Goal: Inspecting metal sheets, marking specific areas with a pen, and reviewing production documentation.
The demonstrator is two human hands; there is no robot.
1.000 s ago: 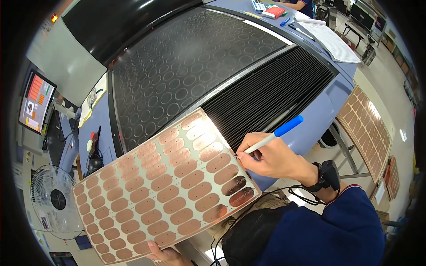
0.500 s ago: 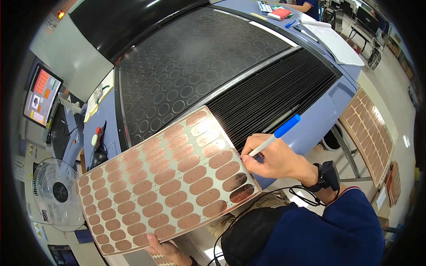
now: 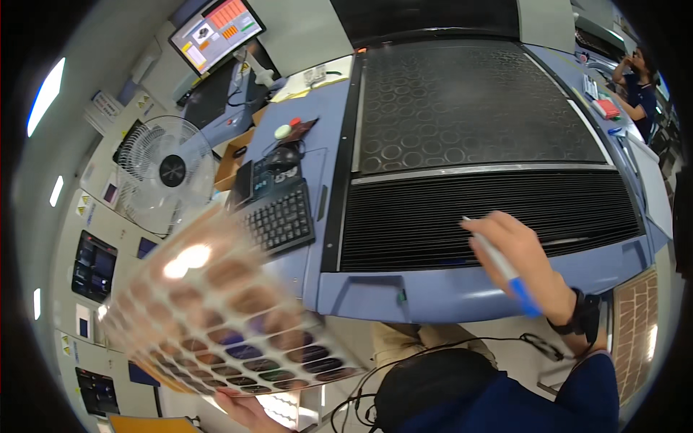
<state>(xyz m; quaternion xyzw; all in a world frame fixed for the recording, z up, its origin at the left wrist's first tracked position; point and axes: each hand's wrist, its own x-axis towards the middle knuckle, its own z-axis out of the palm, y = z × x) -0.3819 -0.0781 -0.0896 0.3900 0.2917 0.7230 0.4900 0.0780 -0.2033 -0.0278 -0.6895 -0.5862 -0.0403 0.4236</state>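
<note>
A copper-coloured panel (image 3: 238, 317) with rows of oblong pads on a pale ground hangs tilted at the lower left, blurred by motion. My left hand (image 3: 242, 410) grips its lower edge, the fingers partly behind it. Over the black ribbed strip (image 3: 433, 209) at the machine's front, my right hand (image 3: 512, 249) is closed around a white marker pen (image 3: 498, 261) with a blue cap on its rear end. The pen tip points up and left, apart from the panel.
A keyboard (image 3: 280, 220) and a black mouse (image 3: 284, 159) lie on the blue machine's left ledge. Beyond stand a fan (image 3: 172, 172) and a monitor (image 3: 216, 35). The dark circle-patterned bed (image 3: 476, 108) lies ahead. Another panel (image 3: 635, 332) leans at right; a person (image 3: 639, 94) is at far right.
The panel has swung left, away from my right hand and off the machine's front. My right hand has left the panel's edge with the pen. The view has turned left.
</note>
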